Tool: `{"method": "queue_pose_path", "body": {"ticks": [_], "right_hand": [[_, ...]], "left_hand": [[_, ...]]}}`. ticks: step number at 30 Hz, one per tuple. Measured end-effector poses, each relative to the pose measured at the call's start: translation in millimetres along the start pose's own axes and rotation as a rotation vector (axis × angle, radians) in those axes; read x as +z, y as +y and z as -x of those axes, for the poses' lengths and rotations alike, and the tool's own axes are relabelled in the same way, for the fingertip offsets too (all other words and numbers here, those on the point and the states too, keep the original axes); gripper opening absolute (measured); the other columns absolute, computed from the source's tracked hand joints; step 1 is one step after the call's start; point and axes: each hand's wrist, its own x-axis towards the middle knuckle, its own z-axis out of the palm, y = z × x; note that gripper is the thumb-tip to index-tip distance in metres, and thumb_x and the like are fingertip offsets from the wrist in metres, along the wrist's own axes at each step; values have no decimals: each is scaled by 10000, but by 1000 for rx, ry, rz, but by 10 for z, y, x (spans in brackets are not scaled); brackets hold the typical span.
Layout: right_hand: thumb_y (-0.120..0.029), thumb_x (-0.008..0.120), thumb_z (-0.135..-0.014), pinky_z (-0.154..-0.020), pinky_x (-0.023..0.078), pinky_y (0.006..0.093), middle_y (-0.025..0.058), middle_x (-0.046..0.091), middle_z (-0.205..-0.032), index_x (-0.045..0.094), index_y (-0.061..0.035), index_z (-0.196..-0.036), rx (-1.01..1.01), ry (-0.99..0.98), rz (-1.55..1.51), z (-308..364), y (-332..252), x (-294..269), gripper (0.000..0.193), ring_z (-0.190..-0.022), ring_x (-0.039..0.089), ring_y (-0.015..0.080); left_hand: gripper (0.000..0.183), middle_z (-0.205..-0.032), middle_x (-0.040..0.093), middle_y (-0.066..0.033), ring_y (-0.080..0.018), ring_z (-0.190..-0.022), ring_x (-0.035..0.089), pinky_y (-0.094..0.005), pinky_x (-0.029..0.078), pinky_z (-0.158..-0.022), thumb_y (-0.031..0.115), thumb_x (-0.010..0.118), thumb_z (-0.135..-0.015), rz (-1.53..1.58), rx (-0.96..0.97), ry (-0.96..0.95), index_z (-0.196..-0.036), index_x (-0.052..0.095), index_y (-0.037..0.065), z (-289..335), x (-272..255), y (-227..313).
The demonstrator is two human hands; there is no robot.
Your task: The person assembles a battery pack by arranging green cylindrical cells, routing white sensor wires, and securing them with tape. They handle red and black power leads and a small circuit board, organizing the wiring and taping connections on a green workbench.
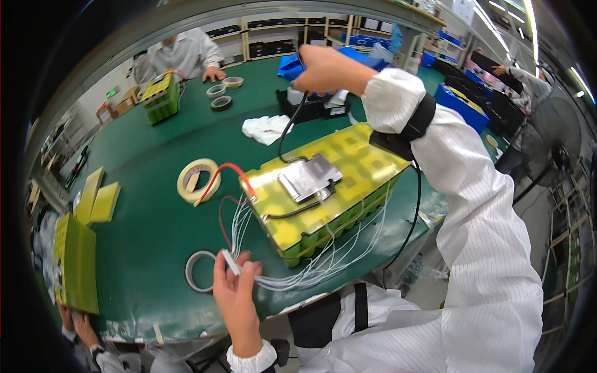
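A battery pack of green cells under yellow sheets lies in front of me on the green table. On its top rests a silver metal-cased board with black leads. Near the pack's left end, my left hand pinches a white connector, from which a bundle of thin white wires runs along the pack's near side. Raised above the far side, my right hand is closed on a black cable that drops to the board. A red lead curves from the pack's left end.
Tape rolls lie left of the pack, one by my left hand. Beyond are a white cloth and a black bin. Yellow sheets and another pack stand left. People work across the table and lower left.
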Motion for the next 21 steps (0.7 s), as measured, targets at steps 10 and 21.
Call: {"method": "queue_pose_path", "body": {"ticks": [10,21], "right_hand": [[-251,683,-917,-596,510,314,96,743,-974,590,29,-1284,169,-508,-305,-53,626,479,470,-725,641,178],[-517,429,-1038,-856,522,430,215,732,-991,714,3,-1144,-220,-620,274,333,757,232,602,-898,684,364]], "left_hand": [[535,-1143,681,-163,-189,-1013,641,-349,540,-901,7,600,-956,-52,231,-54,-1439,371,-16,-44,212,116],[492,-1128,698,-126,-93,-966,589,-236,446,-859,12,573,-983,-211,424,68,-1433,377,34,-101,417,207]]}}
